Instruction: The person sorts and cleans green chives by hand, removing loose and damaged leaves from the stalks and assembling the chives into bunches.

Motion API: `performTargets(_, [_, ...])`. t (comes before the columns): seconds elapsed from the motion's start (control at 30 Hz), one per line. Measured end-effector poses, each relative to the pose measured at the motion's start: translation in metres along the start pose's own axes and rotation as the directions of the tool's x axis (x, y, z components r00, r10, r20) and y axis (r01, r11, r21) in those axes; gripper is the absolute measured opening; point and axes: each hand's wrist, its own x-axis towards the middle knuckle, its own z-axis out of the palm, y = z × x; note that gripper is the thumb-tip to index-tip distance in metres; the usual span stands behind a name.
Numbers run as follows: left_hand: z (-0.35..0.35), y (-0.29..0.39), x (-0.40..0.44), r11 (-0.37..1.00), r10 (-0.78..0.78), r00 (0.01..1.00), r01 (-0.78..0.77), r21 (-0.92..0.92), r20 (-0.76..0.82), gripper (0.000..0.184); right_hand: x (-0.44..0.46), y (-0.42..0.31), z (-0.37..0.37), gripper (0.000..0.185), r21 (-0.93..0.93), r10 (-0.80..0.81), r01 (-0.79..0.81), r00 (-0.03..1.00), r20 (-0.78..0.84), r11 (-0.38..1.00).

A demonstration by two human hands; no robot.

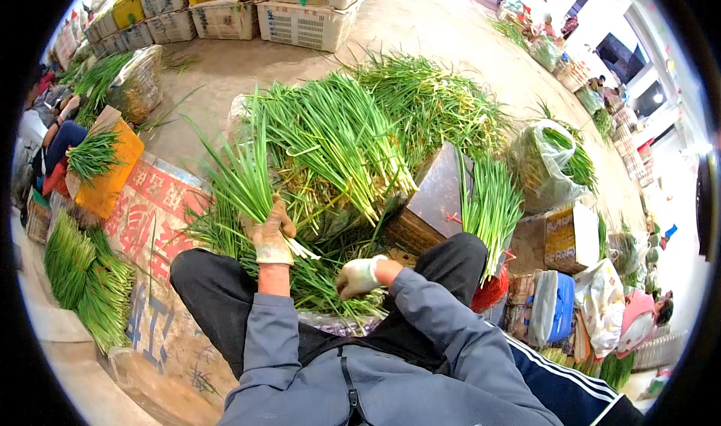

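A bunch of garlic chives (251,174) stands tilted in my left hand (270,232), leaves up and pale stem ends down to the right. A white glove covers the wrist and palm of that hand, and its fingers wrap round the stems. My right hand (359,277), also in a whitish glove, is curled closed low between my knees, just over loose chives (319,279). What its fingers hold, if anything, is hidden. In front of me lies a large heap of garlic chives (323,137), some leaves yellowed.
Beside my right knee, a sorted chive bundle (492,204) leans by a dark box (435,189). More bundles (86,276) lie at left on printed cardboard (161,216). Stacked crates (308,24) stand behind the heap. A filled plastic bag (544,159) sits right. Other people work at both sides.
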Motion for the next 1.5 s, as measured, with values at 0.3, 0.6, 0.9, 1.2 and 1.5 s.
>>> performTargets(0.3, [0.023,-0.012,-0.011,0.972,-0.232,0.972,0.232,0.024,-0.027,0.022,0.001,0.081,-0.07,0.037,0.044,0.38,-0.641,0.397,-0.835,0.766])
performTargets(0.6, [0.03,-0.017,-0.021,0.962,-0.188,0.981,0.195,0.193,-0.055,0.023,-0.034,0.01,-0.057,0.024,0.779,0.619,0.15,0.525,-0.584,0.609])
performTargets(0.9, [0.032,-0.027,-0.036,0.876,-0.367,0.93,0.341,0.341,0.013,0.03,-0.035,-0.039,0.004,0.034,0.989,0.343,0.139,0.932,-0.115,-0.044])
performTargets(1.2, [-0.001,-0.006,-0.01,0.919,0.015,0.951,0.109,0.379,-0.31,0.04,-0.044,0.035,0.066,0.044,-0.276,0.527,-0.478,0.838,0.143,0.834])
performTargets(1.5, [-0.001,-0.025,-0.024,0.846,-0.122,0.99,0.144,0.513,-0.076,0.042,0.004,-0.06,-0.016,0.047,0.513,0.413,-0.014,0.614,-0.673,0.858])
